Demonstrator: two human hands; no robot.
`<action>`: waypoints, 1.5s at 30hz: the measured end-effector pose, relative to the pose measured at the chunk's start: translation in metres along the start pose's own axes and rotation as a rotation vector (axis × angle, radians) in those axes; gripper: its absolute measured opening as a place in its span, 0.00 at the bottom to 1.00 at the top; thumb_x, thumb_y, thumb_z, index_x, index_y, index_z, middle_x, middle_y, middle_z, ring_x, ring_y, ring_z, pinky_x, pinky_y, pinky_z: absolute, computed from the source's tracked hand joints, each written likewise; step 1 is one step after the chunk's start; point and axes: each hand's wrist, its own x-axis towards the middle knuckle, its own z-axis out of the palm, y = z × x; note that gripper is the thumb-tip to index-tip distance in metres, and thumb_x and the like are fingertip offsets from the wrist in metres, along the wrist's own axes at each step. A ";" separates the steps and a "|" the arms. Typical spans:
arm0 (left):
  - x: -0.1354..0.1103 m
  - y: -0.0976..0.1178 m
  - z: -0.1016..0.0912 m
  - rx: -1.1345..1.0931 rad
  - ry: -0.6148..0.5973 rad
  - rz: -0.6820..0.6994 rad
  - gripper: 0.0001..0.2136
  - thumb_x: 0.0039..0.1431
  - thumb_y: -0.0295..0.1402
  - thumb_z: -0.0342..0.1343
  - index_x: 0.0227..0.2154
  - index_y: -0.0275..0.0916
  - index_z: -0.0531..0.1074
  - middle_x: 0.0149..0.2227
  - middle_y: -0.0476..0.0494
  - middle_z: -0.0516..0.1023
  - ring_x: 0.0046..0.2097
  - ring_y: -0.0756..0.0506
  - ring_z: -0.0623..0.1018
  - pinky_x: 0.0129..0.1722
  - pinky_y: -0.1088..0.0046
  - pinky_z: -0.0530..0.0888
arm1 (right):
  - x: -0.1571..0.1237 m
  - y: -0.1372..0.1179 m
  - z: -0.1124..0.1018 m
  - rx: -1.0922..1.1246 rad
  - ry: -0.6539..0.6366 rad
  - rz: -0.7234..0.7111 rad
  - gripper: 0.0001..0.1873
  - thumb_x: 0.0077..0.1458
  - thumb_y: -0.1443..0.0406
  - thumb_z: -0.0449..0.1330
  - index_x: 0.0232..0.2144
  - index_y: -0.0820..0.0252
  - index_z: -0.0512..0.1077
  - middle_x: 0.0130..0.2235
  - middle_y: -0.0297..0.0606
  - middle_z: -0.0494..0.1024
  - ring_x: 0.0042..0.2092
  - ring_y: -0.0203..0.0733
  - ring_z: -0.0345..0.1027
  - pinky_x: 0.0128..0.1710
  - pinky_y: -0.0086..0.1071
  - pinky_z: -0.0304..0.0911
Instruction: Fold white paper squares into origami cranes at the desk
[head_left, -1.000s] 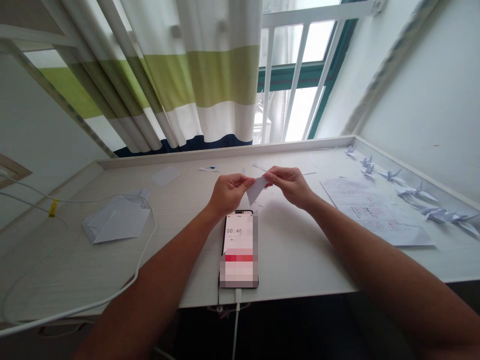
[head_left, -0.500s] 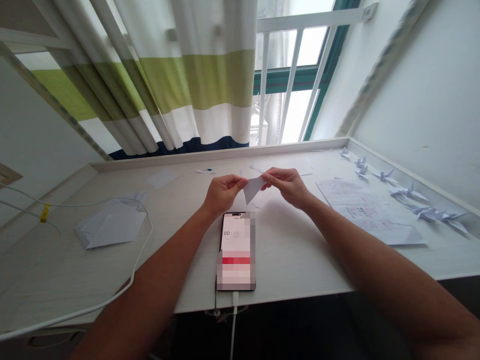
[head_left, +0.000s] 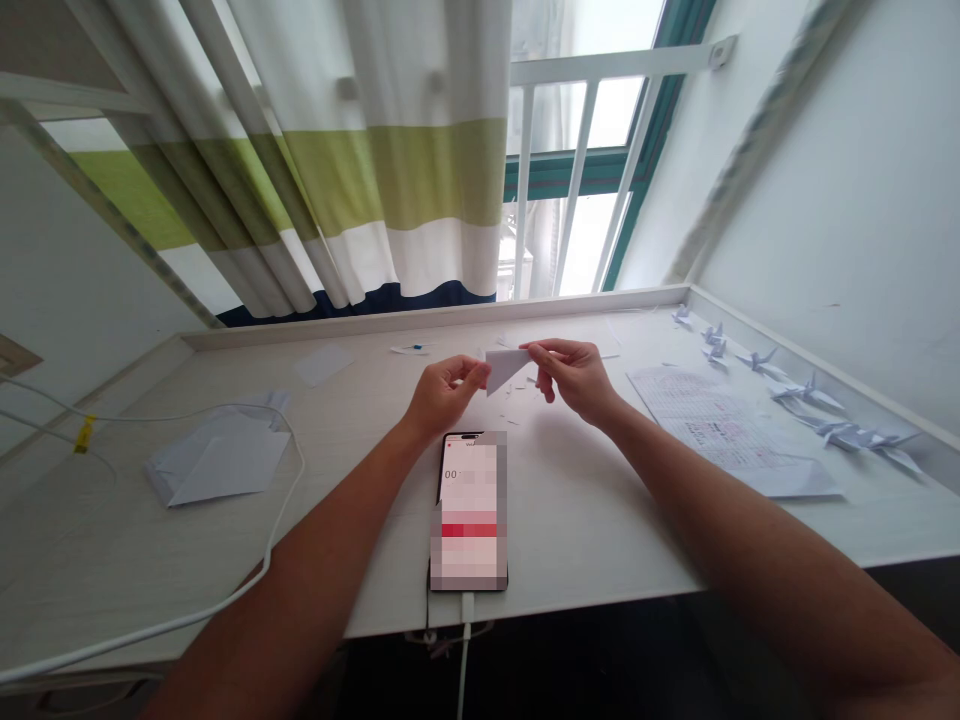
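A small white piece of folded paper (head_left: 502,369), triangular in outline, is held up over the desk between my two hands. My left hand (head_left: 448,392) pinches its left edge between thumb and fingers. At its upper right corner, my right hand (head_left: 574,375) grips it with thumb and forefinger, the other fingers curled below. Small paper scraps (head_left: 512,402) lie on the desk beneath the paper. Nearer to me, just below the hands, is a phone (head_left: 469,510) with a lit, partly blurred screen.
Several folded paper cranes (head_left: 806,391) line the desk's right side, beside a printed sheet (head_left: 712,425). Left of my arms lie folded white papers (head_left: 225,455) and another sheet (head_left: 324,364). A white cable (head_left: 303,450) crosses over my left forearm. A raised rim (head_left: 420,314) bounds the desk's back.
My right hand has turned a little and its lower fingers hang further down. The paper has tilted, with more of its upper edge showing. The whole view has shifted slightly.
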 end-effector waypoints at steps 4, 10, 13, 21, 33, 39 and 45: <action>-0.001 0.002 0.005 0.001 0.035 0.027 0.19 0.58 0.51 0.68 0.38 0.38 0.82 0.36 0.42 0.84 0.38 0.44 0.82 0.31 0.72 0.76 | 0.000 0.000 0.002 0.048 -0.055 0.015 0.20 0.54 0.48 0.74 0.37 0.58 0.85 0.20 0.30 0.76 0.20 0.33 0.67 0.19 0.31 0.65; 0.001 0.001 0.006 -0.071 0.039 0.018 0.16 0.59 0.45 0.69 0.41 0.37 0.81 0.34 0.43 0.84 0.37 0.45 0.82 0.36 0.70 0.79 | 0.002 0.003 0.003 0.014 -0.034 -0.006 0.18 0.53 0.49 0.75 0.36 0.56 0.85 0.32 0.37 0.84 0.31 0.38 0.77 0.34 0.35 0.75; 0.000 0.001 0.006 -0.075 0.054 0.030 0.16 0.58 0.42 0.69 0.45 0.38 0.80 0.35 0.44 0.83 0.38 0.45 0.83 0.36 0.70 0.79 | 0.002 0.003 0.003 -0.019 -0.024 0.002 0.18 0.55 0.48 0.73 0.36 0.55 0.85 0.35 0.39 0.86 0.36 0.40 0.77 0.39 0.37 0.76; -0.005 0.007 0.010 -0.172 0.029 -0.043 0.30 0.57 0.41 0.71 0.61 0.43 0.71 0.40 0.42 0.85 0.39 0.43 0.85 0.39 0.68 0.80 | 0.001 -0.002 0.007 0.088 0.032 0.006 0.16 0.49 0.55 0.78 0.37 0.56 0.84 0.36 0.38 0.85 0.36 0.39 0.76 0.38 0.37 0.76; -0.003 0.012 0.011 -0.238 0.145 0.002 0.23 0.58 0.39 0.69 0.55 0.41 0.73 0.40 0.43 0.86 0.39 0.45 0.84 0.39 0.68 0.80 | -0.003 -0.008 0.011 0.155 -0.139 0.084 0.24 0.46 0.61 0.80 0.46 0.54 0.81 0.36 0.34 0.83 0.39 0.40 0.76 0.39 0.37 0.73; -0.005 0.016 0.008 -0.139 0.016 -0.005 0.19 0.58 0.36 0.69 0.51 0.40 0.77 0.36 0.44 0.84 0.33 0.47 0.81 0.34 0.71 0.77 | -0.005 -0.009 0.014 0.131 -0.190 0.126 0.17 0.49 0.57 0.78 0.38 0.56 0.83 0.39 0.38 0.84 0.40 0.41 0.76 0.39 0.35 0.72; -0.006 0.017 0.008 -0.158 -0.050 0.000 0.19 0.58 0.42 0.70 0.48 0.39 0.80 0.36 0.42 0.85 0.33 0.46 0.81 0.32 0.71 0.76 | -0.006 -0.005 0.012 0.024 -0.157 0.113 0.15 0.52 0.54 0.75 0.31 0.58 0.82 0.31 0.35 0.80 0.33 0.37 0.71 0.31 0.32 0.65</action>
